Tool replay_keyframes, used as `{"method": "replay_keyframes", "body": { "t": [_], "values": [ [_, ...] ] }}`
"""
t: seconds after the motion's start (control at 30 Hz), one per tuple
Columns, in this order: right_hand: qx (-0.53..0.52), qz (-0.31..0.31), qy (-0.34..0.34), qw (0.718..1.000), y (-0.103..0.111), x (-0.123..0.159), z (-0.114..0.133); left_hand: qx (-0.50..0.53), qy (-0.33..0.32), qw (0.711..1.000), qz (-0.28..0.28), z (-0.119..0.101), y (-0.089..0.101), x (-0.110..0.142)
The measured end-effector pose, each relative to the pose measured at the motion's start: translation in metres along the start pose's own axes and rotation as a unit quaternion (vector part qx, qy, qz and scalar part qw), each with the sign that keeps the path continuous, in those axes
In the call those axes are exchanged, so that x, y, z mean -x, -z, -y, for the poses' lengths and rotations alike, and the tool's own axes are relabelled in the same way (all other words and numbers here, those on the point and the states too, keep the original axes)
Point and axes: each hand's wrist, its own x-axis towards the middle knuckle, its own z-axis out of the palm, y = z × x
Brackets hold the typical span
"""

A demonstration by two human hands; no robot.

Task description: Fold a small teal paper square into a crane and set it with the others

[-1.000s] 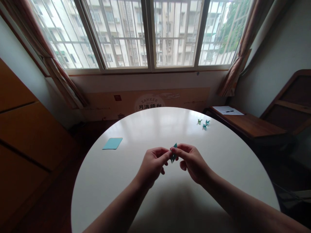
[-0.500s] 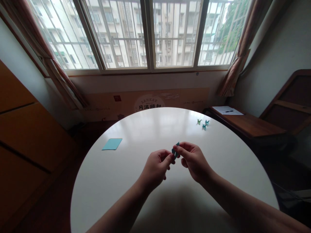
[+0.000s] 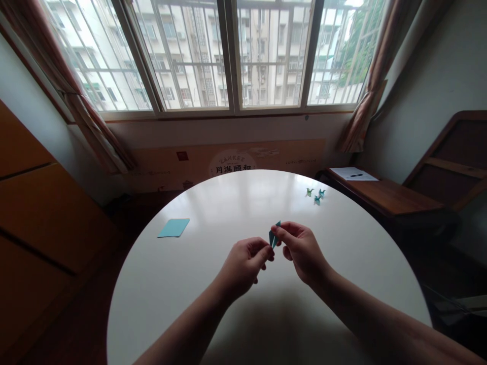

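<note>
Above the middle of the white round table [image 3: 182, 289], a small piece of folded teal origami paper [image 3: 272, 238] is held between both hands. My left hand [image 3: 249, 259] pinches its lower tip between thumb and fingers. My right hand [image 3: 300, 246] grips its upper right part, thumb on the near side. A narrow slit shows between two pointed flaps of the paper. The fingers hide part of it. To the left lies a stack of square light-blue paper [image 3: 174, 228]. Three small folded paper cranes stand at the far right: a green crane [image 3: 309, 192] and two blue cranes [image 3: 317, 199].
Right of the table is a wooden side bench [image 3: 395, 195] bearing a white sheet with a pen [image 3: 353, 174]. A brown chair-like frame [image 3: 452, 152] leans behind it. An orange-brown cabinet [image 3: 45, 213] stands at the left. Beyond the table are a printed cardboard panel [image 3: 160, 162] and barred windows.
My left fingers have slid slightly down to the paper's lower tip, so more of its pointed flaps shows. My right hand keeps its hold. The whole view has shifted a little.
</note>
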Motion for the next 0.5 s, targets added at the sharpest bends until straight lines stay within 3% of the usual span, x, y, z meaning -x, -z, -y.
{"method": "replay_keyframes", "body": {
  "t": [0.1, 0.27, 0.4, 0.5],
  "values": [
    [0.011, -0.001, 0.009, 1.0, 0.003, -0.001, 0.002, -0.014, 0.034, 0.999, 0.03, -0.004, 0.009, -0.002],
    [0.136, 0.083, -0.008, 0.987, 0.003, 0.0, 0.004, 0.002, -0.028, 0.998, -0.064, -0.003, 0.022, -0.005],
    [0.206, 0.148, 0.029, 0.967, -0.001, 0.005, 0.004, -0.001, -0.031, 0.998, -0.06, -0.001, 0.023, -0.005],
    [0.222, 0.162, 0.038, 0.961, -0.002, 0.007, 0.006, 0.058, -0.009, 0.994, -0.089, -0.003, 0.021, -0.004]
  ]
}}
